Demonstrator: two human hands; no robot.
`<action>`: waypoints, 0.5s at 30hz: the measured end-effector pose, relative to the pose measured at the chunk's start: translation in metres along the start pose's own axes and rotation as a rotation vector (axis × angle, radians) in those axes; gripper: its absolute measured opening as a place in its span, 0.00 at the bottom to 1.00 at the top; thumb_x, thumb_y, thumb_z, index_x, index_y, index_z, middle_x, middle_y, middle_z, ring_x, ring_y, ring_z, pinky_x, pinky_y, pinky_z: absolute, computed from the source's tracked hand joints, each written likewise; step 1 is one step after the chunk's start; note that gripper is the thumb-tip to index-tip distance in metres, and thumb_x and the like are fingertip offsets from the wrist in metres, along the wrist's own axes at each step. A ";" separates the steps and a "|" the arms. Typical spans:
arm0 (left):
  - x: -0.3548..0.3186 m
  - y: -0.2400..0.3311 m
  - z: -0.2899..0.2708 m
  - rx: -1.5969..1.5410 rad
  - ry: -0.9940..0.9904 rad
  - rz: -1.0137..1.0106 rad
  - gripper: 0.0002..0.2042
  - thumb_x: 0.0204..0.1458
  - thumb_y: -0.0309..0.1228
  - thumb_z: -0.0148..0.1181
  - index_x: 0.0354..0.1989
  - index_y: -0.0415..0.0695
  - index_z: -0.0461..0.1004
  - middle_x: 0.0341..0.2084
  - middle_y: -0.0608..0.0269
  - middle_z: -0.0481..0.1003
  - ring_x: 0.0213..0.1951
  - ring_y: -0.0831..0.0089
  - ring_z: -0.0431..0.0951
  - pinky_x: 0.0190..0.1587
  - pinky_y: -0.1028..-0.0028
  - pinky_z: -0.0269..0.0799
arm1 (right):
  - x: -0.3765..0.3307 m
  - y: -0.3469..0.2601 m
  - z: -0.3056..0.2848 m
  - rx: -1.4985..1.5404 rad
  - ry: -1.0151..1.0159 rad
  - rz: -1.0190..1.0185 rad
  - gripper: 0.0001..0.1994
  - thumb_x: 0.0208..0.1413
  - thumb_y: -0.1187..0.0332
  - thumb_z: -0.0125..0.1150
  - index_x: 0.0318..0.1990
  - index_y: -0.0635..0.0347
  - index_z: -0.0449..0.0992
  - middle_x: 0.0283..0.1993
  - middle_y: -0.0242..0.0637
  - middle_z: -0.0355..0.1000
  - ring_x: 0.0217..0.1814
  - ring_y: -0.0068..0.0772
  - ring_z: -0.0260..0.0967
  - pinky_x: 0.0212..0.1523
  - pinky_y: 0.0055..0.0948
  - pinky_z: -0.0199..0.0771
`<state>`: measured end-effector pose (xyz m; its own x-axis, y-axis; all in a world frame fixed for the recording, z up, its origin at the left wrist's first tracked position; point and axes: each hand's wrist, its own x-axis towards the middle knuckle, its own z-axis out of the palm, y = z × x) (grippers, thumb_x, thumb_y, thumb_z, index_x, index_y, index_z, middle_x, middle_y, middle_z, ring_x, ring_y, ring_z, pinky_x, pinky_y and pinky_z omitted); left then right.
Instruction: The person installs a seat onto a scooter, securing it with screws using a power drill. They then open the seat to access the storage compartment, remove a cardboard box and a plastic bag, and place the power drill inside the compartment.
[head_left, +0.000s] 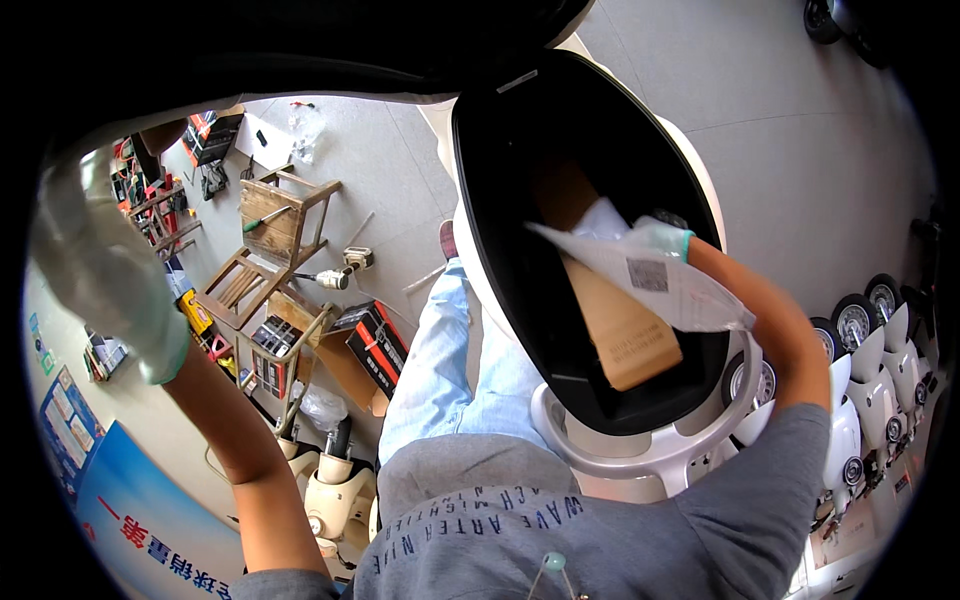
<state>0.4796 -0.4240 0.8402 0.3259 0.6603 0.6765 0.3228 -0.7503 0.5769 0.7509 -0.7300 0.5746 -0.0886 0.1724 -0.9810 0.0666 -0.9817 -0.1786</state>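
Note:
My right hand [662,238], in a pale glove with a green cuff, reaches into the black storage bin [500,215] of a white scooter. Its fingers close on a clear plastic bag [690,300] with a printed square code on its sheet. Beneath the bag, a brown cardboard box [632,340] lies lengthwise in the bin. At the far left my gloved left hand [105,265] is raised beside the large dark shape [300,50] along the top. Blur hides what its fingers do and whether they touch that shape.
Left of my legs stand a wooden chair [268,225] with a green-handled screwdriver and a cordless drill [345,270]. An open carton [375,345] is close by. The scooter's pale rear rail [590,450] curves near my waist. Several white scooters [880,390] line the right side.

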 end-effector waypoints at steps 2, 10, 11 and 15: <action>-0.027 -0.005 -0.001 0.366 -0.088 -0.120 0.19 0.50 0.35 0.62 0.47 0.37 0.69 0.42 0.56 0.72 0.45 0.69 0.73 0.55 0.69 0.64 | -0.004 0.011 0.002 -0.064 -0.057 0.060 0.17 0.43 0.65 0.71 0.37 0.70 0.78 0.32 0.41 0.75 0.31 0.26 0.71 0.33 0.26 0.69; -0.030 -0.066 0.004 0.831 -0.369 0.501 0.16 0.47 0.38 0.65 0.41 0.43 0.70 0.29 0.63 0.75 0.29 0.74 0.78 0.33 0.78 0.73 | -0.009 0.004 0.025 0.149 -0.057 0.232 0.20 0.47 0.62 0.67 0.42 0.70 0.75 0.38 0.44 0.74 0.38 0.32 0.72 0.41 0.29 0.67; -0.029 -0.070 -0.003 0.667 -0.360 0.369 0.16 0.48 0.38 0.64 0.41 0.44 0.70 0.28 0.64 0.76 0.29 0.73 0.78 0.32 0.78 0.73 | -0.008 0.005 0.027 0.163 -0.062 0.253 0.20 0.48 0.62 0.66 0.44 0.70 0.74 0.40 0.44 0.74 0.40 0.31 0.72 0.42 0.28 0.67; -0.013 -0.080 -0.025 0.629 -0.415 0.321 0.18 0.52 0.41 0.58 0.46 0.44 0.67 0.27 0.62 0.77 0.27 0.72 0.79 0.30 0.77 0.74 | -0.022 0.007 0.028 0.241 -0.100 0.235 0.21 0.50 0.58 0.62 0.44 0.68 0.75 0.44 0.47 0.72 0.48 0.38 0.68 0.53 0.44 0.57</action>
<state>0.4275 -0.3732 0.7971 0.7497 0.4664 0.4695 0.5557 -0.8289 -0.0640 0.7259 -0.7427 0.5968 -0.1966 -0.0571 -0.9788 -0.1386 -0.9867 0.0854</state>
